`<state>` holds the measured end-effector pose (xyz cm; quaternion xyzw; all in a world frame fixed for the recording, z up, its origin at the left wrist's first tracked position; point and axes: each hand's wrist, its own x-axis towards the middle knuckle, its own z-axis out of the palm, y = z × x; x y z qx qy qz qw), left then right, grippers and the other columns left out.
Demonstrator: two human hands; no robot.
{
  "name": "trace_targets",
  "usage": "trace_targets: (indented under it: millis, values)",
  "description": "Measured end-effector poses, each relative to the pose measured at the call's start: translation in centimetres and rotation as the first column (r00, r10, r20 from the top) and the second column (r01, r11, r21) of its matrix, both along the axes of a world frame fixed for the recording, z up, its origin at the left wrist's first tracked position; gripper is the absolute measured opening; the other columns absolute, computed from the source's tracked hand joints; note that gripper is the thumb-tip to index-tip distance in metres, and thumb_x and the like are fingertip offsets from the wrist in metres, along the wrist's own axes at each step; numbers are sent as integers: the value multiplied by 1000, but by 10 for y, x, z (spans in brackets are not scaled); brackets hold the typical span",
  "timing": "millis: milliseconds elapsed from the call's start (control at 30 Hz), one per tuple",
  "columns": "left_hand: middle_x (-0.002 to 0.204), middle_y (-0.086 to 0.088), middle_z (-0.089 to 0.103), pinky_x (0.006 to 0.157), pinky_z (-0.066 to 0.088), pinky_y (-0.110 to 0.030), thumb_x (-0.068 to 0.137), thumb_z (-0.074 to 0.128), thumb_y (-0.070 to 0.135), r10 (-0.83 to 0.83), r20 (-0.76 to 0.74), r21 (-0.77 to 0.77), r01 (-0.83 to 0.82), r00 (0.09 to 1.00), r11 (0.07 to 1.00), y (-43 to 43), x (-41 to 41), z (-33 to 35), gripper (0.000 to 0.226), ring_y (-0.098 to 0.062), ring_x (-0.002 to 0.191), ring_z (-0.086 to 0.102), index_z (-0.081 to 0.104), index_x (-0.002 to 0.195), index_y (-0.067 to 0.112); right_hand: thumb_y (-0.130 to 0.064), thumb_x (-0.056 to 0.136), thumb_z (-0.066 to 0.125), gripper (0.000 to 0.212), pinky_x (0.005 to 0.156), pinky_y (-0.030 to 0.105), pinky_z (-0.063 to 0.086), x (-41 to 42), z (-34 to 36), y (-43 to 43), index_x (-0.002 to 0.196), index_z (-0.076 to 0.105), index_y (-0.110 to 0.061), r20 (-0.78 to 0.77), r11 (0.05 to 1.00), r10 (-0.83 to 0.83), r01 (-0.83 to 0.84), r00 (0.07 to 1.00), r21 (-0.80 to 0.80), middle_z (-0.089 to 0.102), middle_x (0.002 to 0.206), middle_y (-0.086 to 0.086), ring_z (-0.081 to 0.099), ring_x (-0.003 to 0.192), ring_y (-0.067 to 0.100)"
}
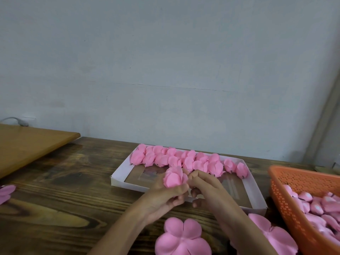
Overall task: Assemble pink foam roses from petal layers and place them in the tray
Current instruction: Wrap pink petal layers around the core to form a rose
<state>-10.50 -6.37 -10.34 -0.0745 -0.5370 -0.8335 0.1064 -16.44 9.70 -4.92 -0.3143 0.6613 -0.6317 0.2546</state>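
Note:
My left hand (165, 197) grips a pink foam rose (174, 176) from below, over the near edge of the white tray (119, 178). My right hand (207, 186) sits right beside it with curled fingers touching the rose's base; what those fingers pinch is hidden. Several finished roses (176, 158) line the tray's far side. A flat petal layer (181, 236) lies on the table below my wrists, and another (276, 234) lies to its right.
An orange perforated basket (294, 183) with several pink rose centres stands at the right. More petal layers (6, 193) lie at the left edge. A lighter wooden board (27, 142) lies at the back left, against the wall.

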Motion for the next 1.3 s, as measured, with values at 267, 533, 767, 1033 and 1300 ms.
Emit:
trace_targets:
  millis: [267, 533, 767, 1033, 1300]
  values:
    - [83, -6, 63, 58, 45, -21, 71, 94, 4, -13, 57, 65, 10, 998, 998, 1, 4, 5, 29, -17, 70, 61, 79, 93, 15, -18, 97, 61, 17, 64, 28, 48, 0, 0, 1, 81, 63, -13, 24, 998, 56, -56, 998, 5, 61, 85, 9, 53, 83, 17]
    - [82, -12, 43, 51, 44, -21, 72, 98, 23, -8, 91, 119, -3, 996, 993, -1, 0, 0, 33, -16, 58, 50, 78, 94, 9, -20, 99, 62, 14, 65, 27, 49, -1, -1, 0, 91, 67, -10, 13, 996, 83, -83, 996, 25, 68, 87, 8, 56, 80, 11]
    - [93, -10, 70, 71, 59, -23, 67, 98, 3, -91, 23, 117, 88, 996, 989, -9, 3, -4, 42, -15, 76, 69, 80, 104, 11, -6, 102, 54, 26, 61, 23, 49, -2, -4, -2, 97, 77, -17, -70, 994, 111, -110, 991, 28, 71, 85, 0, 65, 79, 7]
    - [86, -4, 60, 53, 40, -19, 72, 94, 3, -11, 69, -38, 14, 998, 999, -10, -1, -3, 48, -9, 66, 52, 75, 115, 13, 8, 97, 55, 34, 59, 26, 49, -13, -10, -3, 100, 79, -16, -152, 996, 49, -60, 987, -65, 67, 87, 9, 64, 77, 16]
    - [85, -6, 58, 54, 38, -24, 87, 82, 1, -89, 58, -58, 93, 994, 994, -7, 1, -2, 27, -14, 64, 50, 73, 105, 18, -3, 92, 72, 38, 83, 26, 55, -18, -14, 1, 106, 77, -38, -475, 995, -89, 52, 875, -90, 62, 103, 4, 62, 89, 12]
